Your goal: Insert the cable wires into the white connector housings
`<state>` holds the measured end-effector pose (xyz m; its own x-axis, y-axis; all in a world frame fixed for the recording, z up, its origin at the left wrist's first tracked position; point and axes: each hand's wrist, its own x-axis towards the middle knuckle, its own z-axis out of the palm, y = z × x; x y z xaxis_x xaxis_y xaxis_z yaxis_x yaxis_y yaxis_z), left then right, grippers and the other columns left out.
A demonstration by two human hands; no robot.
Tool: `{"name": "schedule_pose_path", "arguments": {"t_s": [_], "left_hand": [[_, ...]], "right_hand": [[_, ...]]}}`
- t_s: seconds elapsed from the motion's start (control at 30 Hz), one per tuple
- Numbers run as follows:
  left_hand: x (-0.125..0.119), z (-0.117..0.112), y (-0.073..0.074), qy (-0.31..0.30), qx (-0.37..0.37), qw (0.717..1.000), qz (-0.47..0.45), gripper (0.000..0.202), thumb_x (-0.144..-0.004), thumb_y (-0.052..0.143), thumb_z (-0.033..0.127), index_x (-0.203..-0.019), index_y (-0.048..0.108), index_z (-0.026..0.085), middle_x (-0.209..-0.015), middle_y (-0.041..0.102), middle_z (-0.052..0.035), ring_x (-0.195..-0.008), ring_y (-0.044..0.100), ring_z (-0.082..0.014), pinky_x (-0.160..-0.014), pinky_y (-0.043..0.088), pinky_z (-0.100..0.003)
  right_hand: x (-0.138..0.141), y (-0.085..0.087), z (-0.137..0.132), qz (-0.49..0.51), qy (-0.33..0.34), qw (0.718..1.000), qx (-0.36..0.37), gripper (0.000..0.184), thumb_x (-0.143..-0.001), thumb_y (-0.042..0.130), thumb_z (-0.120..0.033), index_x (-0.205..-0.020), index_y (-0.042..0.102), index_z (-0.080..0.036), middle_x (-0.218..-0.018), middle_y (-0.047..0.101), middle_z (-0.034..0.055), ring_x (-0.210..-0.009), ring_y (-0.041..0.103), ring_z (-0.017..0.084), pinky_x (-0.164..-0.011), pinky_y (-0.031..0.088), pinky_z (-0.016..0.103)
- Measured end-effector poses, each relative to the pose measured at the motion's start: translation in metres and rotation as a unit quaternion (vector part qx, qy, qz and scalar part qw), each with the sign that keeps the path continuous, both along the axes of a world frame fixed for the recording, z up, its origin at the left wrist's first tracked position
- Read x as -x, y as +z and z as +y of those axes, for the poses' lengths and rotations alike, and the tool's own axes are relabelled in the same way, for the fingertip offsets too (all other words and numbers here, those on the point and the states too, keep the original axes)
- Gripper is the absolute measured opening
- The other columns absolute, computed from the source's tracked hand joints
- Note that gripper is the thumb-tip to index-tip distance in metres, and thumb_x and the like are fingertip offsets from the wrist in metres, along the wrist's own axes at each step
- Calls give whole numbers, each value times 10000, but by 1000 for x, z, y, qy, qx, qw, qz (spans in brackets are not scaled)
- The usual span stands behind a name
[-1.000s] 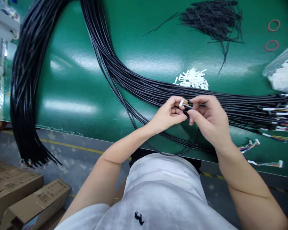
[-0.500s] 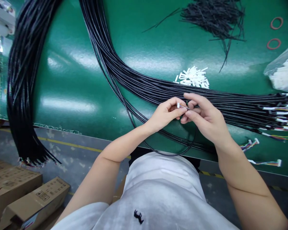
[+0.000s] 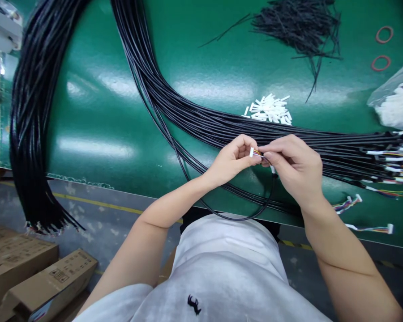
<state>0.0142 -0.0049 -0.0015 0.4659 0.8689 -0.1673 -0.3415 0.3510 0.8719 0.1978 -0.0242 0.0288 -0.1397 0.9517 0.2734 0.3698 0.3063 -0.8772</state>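
Observation:
My left hand (image 3: 235,155) pinches a small white connector (image 3: 251,152) with coloured wires running out of it to the right. Close against it, my right hand (image 3: 293,167) has thumb and forefinger pressed together on the wires beside the connector. The wires lead to a black cable (image 3: 270,197), which loops down past the table edge and back left. Under both hands lies a thick bundle of black cables (image 3: 195,117). Just beyond them is a pile of white connector housings (image 3: 270,108). Two finished-looking connector ends (image 3: 387,229) rest right of my right forearm.
A second cable bundle (image 3: 40,116) hangs over the green table's (image 3: 97,112) left edge. Short black strips (image 3: 298,24) are heaped at the back. Two red rings (image 3: 381,63) and a plastic bag of white parts (image 3: 398,105) lie at right. Cardboard boxes (image 3: 50,286) stand on the floor.
My right hand's fingers have closed in from a looser pose onto the wires. The white connector has shifted slightly right and down and turned more into view.

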Motion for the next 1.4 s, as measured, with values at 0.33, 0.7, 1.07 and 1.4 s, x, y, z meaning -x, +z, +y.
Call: {"name": "schedule_pose_path", "arguments": {"t_s": [0.33, 0.7, 1.07, 1.4], "left_hand": [[-5, -5, -9, -8, 3, 1000, 3, 620, -681, 994, 393, -974, 474, 225, -961, 591, 49, -850, 631, -61, -834, 552, -240], [-5, -10, -12, -64, 56, 996, 14, 532, -706, 963, 420, -993, 576, 193, -951, 615, 19, -864, 618, -72, -886, 541, -271], [0, -9, -18, 197, -408, 883, 123, 198, -986, 716, 217, -1167, 638, 237, -1003, 656, 17, -860, 663, -52, -761, 547, -155], [8, 3, -3, 45, -140, 986, 76, 374, -991, 695, 542, -1186, 716, 224, -977, 733, -3, -807, 699, -73, -766, 570, -222]], "right_hand": [[4, 0, -1, -52, -4, 998, -48, 205, -947, 682, -102, -884, 778, -271, -832, 732, 9, -769, 704, 178, -658, 563, 328], [5, -10, -6, 29, -51, 998, 25, 131, -948, 651, -144, -986, 673, -267, -970, 597, 12, -691, 604, 129, -509, 483, 264], [0, -6, -3, -112, -26, 990, -82, 102, -887, 761, -152, -948, 777, -233, -947, 618, 36, -620, 466, 109, -518, 391, 294], [5, -3, -5, -91, -57, 988, -107, 136, -829, 734, -97, -854, 745, -231, -876, 559, 21, -668, 491, 127, -485, 397, 265]]}}
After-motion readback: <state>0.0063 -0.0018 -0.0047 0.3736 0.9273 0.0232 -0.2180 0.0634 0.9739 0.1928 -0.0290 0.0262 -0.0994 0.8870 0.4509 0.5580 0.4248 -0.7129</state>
